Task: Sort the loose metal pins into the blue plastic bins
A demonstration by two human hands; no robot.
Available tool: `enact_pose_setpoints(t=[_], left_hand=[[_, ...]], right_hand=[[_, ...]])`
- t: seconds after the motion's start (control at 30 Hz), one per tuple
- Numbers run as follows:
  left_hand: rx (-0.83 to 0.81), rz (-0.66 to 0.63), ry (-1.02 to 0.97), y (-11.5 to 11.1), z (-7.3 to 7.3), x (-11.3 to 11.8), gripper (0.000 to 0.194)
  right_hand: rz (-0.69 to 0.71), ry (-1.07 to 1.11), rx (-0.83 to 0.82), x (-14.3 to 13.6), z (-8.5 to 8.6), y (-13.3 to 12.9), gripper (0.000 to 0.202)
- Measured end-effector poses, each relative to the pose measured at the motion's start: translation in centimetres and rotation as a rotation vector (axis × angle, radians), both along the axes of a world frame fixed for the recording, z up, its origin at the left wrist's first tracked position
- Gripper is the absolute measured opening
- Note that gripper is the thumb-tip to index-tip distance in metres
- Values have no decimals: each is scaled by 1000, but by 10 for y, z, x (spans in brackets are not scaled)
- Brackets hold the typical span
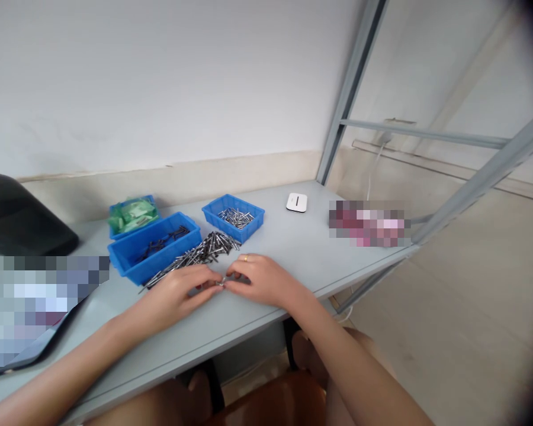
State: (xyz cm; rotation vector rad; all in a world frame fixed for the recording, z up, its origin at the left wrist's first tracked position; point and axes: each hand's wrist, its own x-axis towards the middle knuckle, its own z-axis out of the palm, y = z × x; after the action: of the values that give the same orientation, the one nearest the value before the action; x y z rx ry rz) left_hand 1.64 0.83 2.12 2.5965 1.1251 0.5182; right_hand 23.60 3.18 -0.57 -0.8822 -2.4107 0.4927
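Observation:
My left hand (190,287) and my right hand (260,279) meet over the front part of the grey table (288,248). Both have thumb and fingers pinched on small shiny metal pins (222,283), mostly hidden by the fingertips. Just behind my hands lies a loose pile of thin metal pins (199,253), some silvery and some dark. A long blue bin (135,266) with dark metal pieces in it stands left of the pile. Behind the pile is a smaller blue bin (213,220) holding several silvery pins.
Farther back left, a blue tray (115,232) holds a green plastic bag (135,214). A white box-like device (296,202) lies at the back right. A black object (22,213) and a blurred-out screen area are on the left. Grey metal posts (349,89) rise at the table's right end.

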Motion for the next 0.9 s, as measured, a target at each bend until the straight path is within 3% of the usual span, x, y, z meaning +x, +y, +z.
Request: enact_pose_setpoints(t=[0.13,0.37,0.7,0.9], left_hand=[[-22,17,-37,-1,1,2,19],[-42,179,19,3,1,0,20],[-21,134,29,3,-2,2,22],[-1,82,-4,4,-5,0,21]], right_hand=[[-9,-3,-12,-1,1,0,19],[-27,21,24,-1,3,-3,26],[23,-76,177,-2,-5,2,26],[23,-86,174,-2,-5,1,23]])
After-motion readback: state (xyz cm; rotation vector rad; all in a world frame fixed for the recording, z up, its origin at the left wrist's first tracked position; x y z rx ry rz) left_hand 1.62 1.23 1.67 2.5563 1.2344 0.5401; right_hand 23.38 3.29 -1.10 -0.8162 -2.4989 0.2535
